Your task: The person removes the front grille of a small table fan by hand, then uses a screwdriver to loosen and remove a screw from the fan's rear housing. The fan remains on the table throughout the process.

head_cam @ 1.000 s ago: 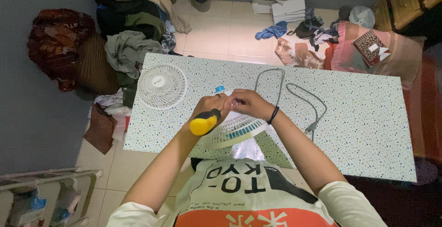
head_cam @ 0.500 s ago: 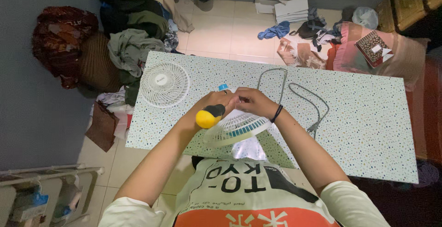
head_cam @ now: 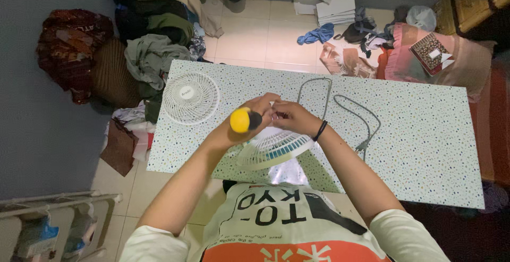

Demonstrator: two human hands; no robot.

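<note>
**Tech A:** At the near edge of the speckled table [head_cam: 425,134], what step is in hand?

**Tech B:** By my reading, work with a screwdriver on the small white fan [head_cam: 273,148], which stands partly over the table's near edge in front of the person. The left hand [head_cam: 249,116] grips a screwdriver [head_cam: 243,120] with a yellow handle — the butt points up at the camera, so the shaft and tip are hidden behind it.

**Tech A:** State of the fingers?

**Tech B:** Left fingers are wrapped tight round the handle's black collar. The right hand [head_cam: 291,117], with a dark band at the wrist, sits just beside the left; its fingers are pinched narrow at the spot where the tip should be. Whether they hold a screw or only steady the fan's top, I cannot tell — it is too small to see.

**Tech A:** Other parts on the table?

**Tech B:** A detached round white grille [head_cam: 190,97] lies flat to the left, apart from the fan. The grey power cord [head_cam: 345,108] loops across the table to the right of the hands.

**Tech A:** What does the next move call for?

**Tech B:** In my judgement, the tool must stay in line with the fastener, and the fan must be kept steady, since part of it overhangs the edge.
</note>
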